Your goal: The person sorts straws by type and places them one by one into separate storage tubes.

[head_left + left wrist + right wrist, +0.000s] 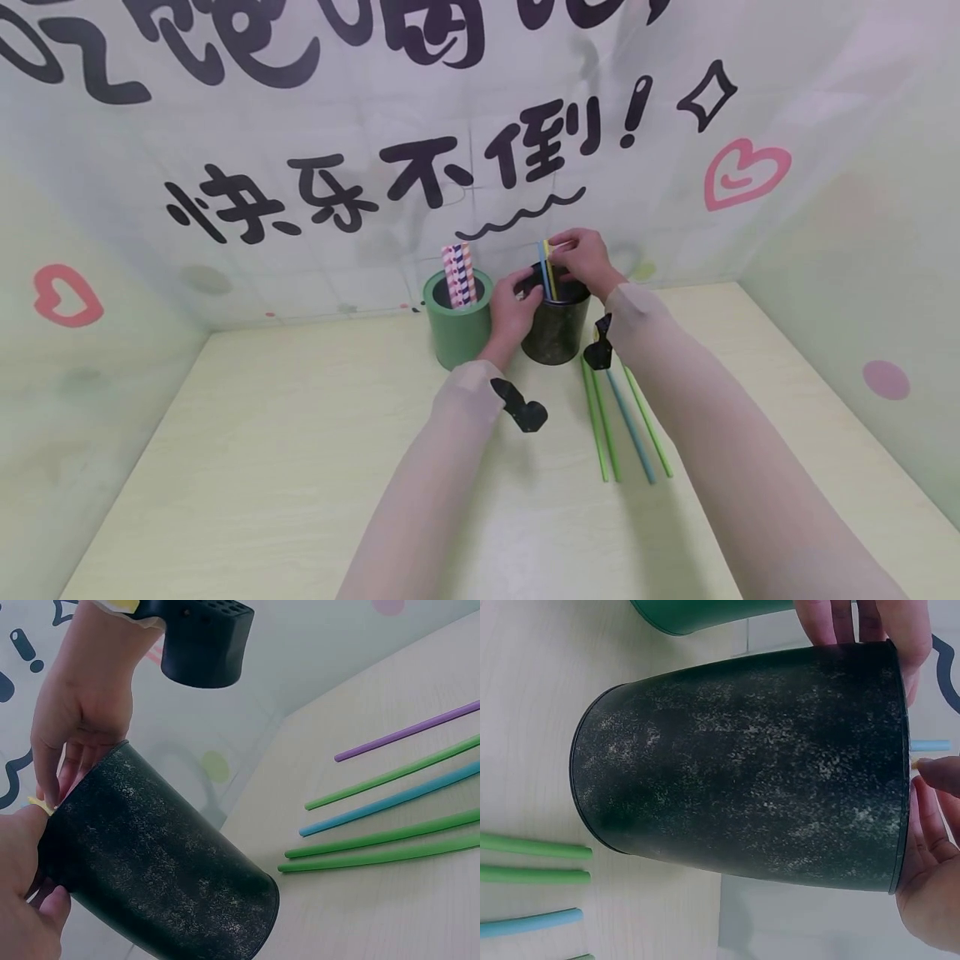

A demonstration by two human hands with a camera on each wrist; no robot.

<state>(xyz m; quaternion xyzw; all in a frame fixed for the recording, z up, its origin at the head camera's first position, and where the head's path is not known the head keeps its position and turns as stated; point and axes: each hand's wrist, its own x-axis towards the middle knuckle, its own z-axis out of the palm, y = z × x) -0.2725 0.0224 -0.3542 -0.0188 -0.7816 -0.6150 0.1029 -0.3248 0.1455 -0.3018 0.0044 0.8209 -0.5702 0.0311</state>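
A black speckled cup stands upright on the table, holding a blue straw and a yellow straw. My left hand grips the cup's rim from the left; in the right wrist view its fingers lie along the outer wall. Above the opening, my right hand pinches the yellow straw between thumb and fingers, its palm side near the rim. The straws' lower ends are hidden inside the cup. Beside the left hand is a green cup with several patterned paper straws.
Several loose straws lie right of and in front of the black cup: green straws, a blue straw and a purple straw. A white printed sheet hangs behind the table, with side walls left and right.
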